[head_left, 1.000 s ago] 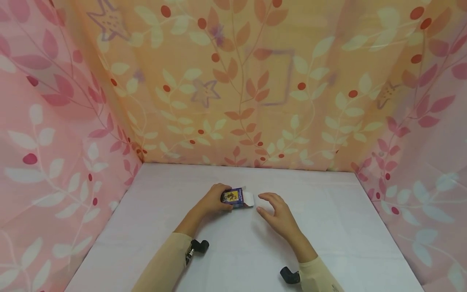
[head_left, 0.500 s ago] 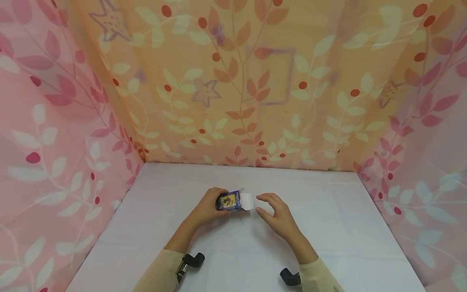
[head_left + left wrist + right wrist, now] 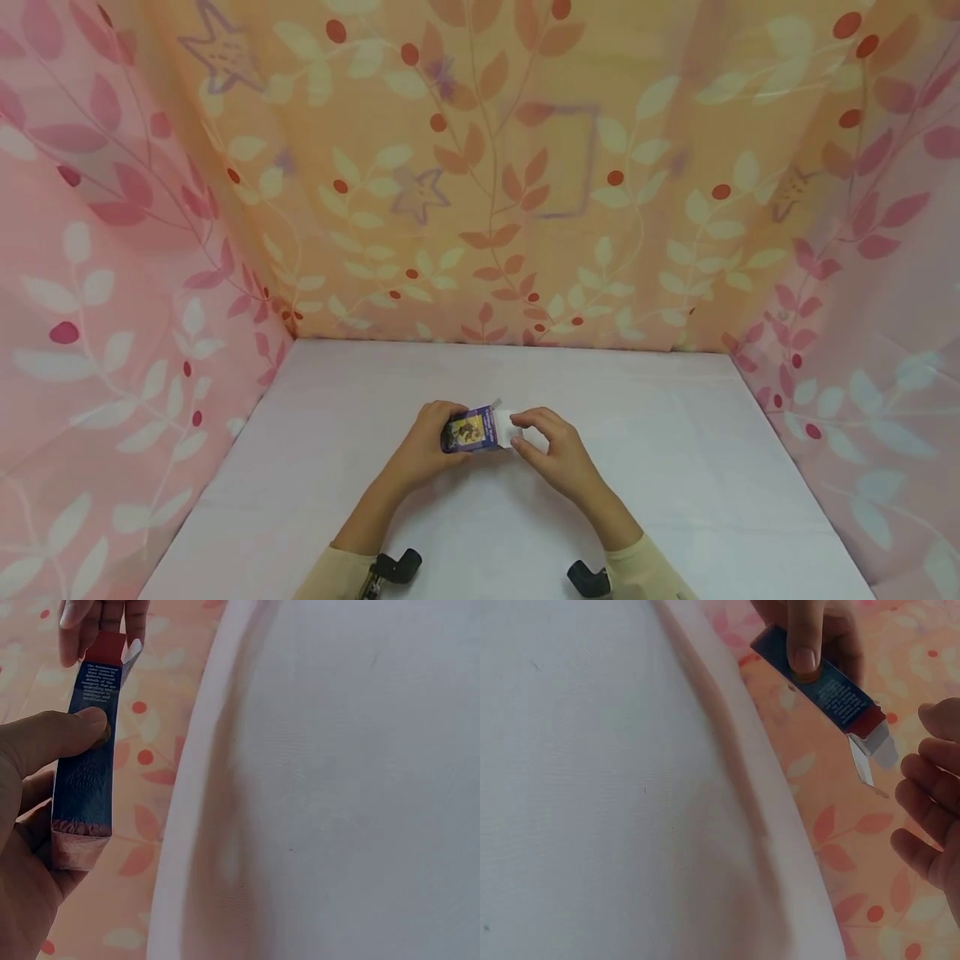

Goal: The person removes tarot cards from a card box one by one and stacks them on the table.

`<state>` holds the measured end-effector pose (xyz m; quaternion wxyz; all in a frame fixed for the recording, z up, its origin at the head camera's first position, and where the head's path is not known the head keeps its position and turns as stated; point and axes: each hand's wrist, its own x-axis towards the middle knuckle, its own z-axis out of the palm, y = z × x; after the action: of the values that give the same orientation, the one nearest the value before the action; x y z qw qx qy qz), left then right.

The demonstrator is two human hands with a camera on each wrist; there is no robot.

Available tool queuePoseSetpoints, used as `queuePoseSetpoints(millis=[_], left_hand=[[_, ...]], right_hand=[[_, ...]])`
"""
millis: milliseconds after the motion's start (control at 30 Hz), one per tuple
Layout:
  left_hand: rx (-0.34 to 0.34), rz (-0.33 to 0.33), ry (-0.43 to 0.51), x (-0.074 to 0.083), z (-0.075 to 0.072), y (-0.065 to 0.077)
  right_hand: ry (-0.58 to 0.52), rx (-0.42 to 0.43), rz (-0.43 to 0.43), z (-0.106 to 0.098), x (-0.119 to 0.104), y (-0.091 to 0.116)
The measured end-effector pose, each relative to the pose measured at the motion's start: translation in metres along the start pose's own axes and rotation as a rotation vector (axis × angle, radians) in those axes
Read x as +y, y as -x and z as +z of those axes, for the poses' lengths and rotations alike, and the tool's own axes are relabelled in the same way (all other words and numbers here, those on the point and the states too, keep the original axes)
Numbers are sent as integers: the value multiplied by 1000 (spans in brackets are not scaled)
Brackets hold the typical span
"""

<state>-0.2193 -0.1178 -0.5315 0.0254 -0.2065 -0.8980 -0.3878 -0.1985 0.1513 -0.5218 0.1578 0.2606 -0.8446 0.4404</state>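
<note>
My left hand [image 3: 426, 446] grips a small blue cardboard box [image 3: 469, 430] with a yellow picture on its face. In the left wrist view, the thumb [image 3: 75, 733] presses a narrow side of the box [image 3: 86, 769] that bears fine print. The box's right end stands open, its white flap [image 3: 506, 429] sticking out. Beside that end, my right hand [image 3: 561, 460] has its fingers loosely bent. The right wrist view shows a gap between those fingers [image 3: 930, 780] and the flaps [image 3: 862, 761]. What lies inside the box is hidden.
A white-covered table [image 3: 675, 467] lies under the hands. An orange leaf-patterned cloth [image 3: 480, 183] hangs behind it, with pink cloths at the left [image 3: 112, 333] and right [image 3: 885, 333]. A black wrist camera [image 3: 399, 567] sits on each forearm.
My left hand has drawn the box slightly left and nearer the body. The right hand has shifted slightly left and nearer the body, close to the white flap.
</note>
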Motion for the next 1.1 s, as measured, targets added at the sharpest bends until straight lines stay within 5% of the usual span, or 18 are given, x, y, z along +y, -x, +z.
queuePoseSetpoints(millis=[867,1100], left_hand=[[88,-28,69,8,13,27],[120,18,59,2,22,32]], right_hand=[[-62,-23,186,16,2,3],[-115,-79,296,20,2,7]])
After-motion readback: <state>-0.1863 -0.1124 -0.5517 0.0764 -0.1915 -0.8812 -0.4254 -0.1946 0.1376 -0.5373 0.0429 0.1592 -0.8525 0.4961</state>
